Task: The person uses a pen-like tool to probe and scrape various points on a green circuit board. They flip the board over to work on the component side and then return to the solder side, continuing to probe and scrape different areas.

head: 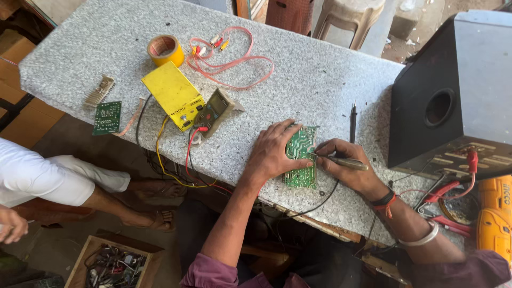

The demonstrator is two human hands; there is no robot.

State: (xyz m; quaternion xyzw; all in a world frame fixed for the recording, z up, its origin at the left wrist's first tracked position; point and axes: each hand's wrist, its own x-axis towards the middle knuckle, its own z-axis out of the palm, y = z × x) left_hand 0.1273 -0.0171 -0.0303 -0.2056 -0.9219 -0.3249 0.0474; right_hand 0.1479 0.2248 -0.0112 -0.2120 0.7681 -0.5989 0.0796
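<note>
A green circuit board (302, 158) lies solder side up on the grey speckled stone table (320, 74). My left hand (273, 151) presses flat on its left part, holding it down. My right hand (345, 168) grips a brown probe-like tool (345, 162) like a pen, its tip touching the board's right edge. A black cable runs from that tool down over the table's near edge.
A multimeter (216, 111) leans by a yellow box (173, 95) with red and yellow leads. Tape roll (165, 49), pink wires (229, 56), a second green board (107, 117), a black probe (353, 121), a black speaker cabinet (453, 90), a yellow drill (496, 213). Another person sits at left.
</note>
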